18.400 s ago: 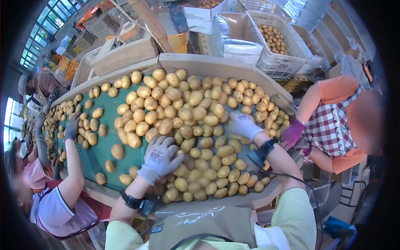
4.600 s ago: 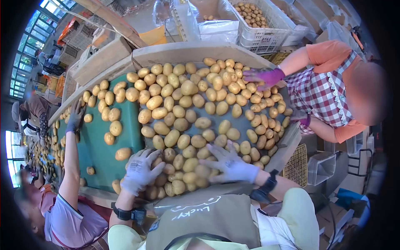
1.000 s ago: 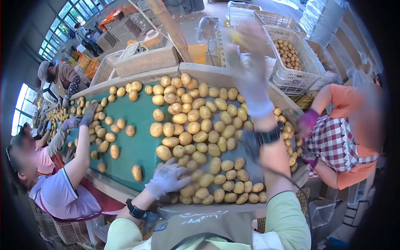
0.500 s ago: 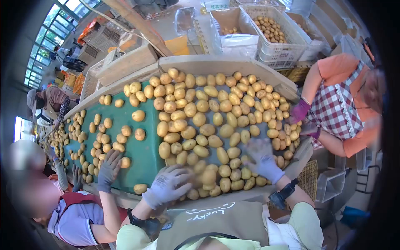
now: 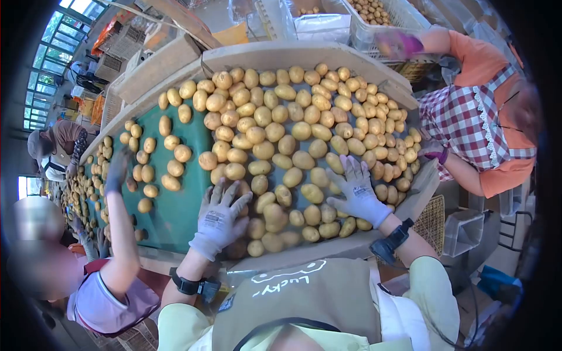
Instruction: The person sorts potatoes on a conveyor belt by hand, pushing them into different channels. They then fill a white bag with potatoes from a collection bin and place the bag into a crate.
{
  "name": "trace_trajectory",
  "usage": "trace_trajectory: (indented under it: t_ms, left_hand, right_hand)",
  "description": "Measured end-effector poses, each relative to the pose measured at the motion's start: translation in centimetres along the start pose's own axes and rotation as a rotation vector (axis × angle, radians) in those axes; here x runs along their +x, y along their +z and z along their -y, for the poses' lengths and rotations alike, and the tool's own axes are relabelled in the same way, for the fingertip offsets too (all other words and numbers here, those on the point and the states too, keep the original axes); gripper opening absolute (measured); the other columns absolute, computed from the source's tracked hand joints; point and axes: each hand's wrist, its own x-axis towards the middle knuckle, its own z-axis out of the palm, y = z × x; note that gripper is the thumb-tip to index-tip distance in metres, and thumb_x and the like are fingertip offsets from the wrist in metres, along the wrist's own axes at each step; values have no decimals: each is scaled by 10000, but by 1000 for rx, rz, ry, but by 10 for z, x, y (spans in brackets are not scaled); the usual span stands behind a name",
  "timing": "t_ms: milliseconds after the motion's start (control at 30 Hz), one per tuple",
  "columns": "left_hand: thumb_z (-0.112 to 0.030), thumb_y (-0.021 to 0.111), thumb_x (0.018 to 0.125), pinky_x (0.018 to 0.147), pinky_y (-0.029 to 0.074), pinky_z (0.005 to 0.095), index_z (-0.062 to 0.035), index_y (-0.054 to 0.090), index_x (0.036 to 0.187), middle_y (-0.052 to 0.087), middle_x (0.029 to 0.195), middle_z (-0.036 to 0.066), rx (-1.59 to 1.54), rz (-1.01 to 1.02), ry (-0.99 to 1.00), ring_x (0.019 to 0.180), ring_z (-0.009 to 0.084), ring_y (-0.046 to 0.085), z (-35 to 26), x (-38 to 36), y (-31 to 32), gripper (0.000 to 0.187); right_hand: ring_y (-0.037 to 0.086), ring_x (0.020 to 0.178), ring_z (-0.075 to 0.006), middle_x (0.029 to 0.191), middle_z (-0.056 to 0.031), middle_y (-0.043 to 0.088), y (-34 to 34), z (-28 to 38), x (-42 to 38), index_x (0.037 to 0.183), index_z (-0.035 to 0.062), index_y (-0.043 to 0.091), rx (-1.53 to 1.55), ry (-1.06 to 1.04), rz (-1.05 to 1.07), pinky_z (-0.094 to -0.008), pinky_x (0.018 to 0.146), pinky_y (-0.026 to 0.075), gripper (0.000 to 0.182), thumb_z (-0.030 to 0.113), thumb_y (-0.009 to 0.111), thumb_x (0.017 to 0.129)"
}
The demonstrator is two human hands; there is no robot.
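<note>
Potatoes (image 5: 301, 130) lie spread over the sorting table, most of them in a dense layer in front of me. My left hand (image 5: 219, 219), in a pale work glove, is at the near left of the pile, where the green belt (image 5: 196, 152) meets the grey surface. Its fingers are spread and touch potatoes beside it. Further right, my right hand (image 5: 358, 193), gloved alike, lies among potatoes with its fingers stretched out and apart. Neither hand grips a potato. Between my hands, a few near potatoes look blurred.
A wooden rim (image 5: 304, 52) borders the table. A co-worker in a checked apron (image 5: 462, 120) stands at the right; another person's gloved hand (image 5: 119, 169) reaches over the belt at left. White crates (image 5: 386, 35) of potatoes stand behind the rim.
My view has tilted, so the table sits higher. My left hand has moved left with fingers spread wider. The right co-worker's pink glove has swung up towards the crates.
</note>
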Motion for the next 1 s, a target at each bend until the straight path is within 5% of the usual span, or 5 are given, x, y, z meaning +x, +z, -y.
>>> trace_trajectory:
  t_ms: [333,533,667,767,1000]
  left_hand:
    - [-299,707,880,1165,389,600,-225,728,1302,524,1535,190,-110,24,15,1439,433,472,-25,-13,-3,429]
    - [-310,730,884,1168,395,545,-220,781,1213,532,1508,218,-298,-1,-60,1420,431,479,-6,-39,-4,345]
    - [-305,730,883,1159,401,527,-215,793,1193,538,1494,231,-300,-18,-105,1408,432,484,-17,-39,-2,329]
    - [-299,711,878,1112,430,544,-187,800,1152,554,1465,234,-236,-15,-49,1339,422,523,-18,-38,-5,309]
    - [-297,719,899,1173,395,535,-208,790,1222,506,1527,239,-283,-49,-112,1409,451,477,-12,-50,5,342]
  right_hand:
    - [326,1542,-396,1607,-200,427,-13,68,9,1562,200,503,209,-463,-5,-597,1266,192,795,546,724,881]
    - [237,1570,-423,1658,-163,389,-23,-4,30,1629,178,402,-51,-1,73,-636,1280,52,967,599,756,833]
    - [604,1259,-298,1424,-129,615,-71,79,36,1466,164,583,8,-317,395,-587,1095,441,598,310,689,895]
    - [673,1006,-258,1111,-81,680,-1,85,32,1231,173,695,34,-585,-303,-508,879,543,348,230,658,890]
    - [670,855,-296,964,-84,637,-38,92,71,1069,181,663,118,-504,116,-468,694,540,126,214,614,958]
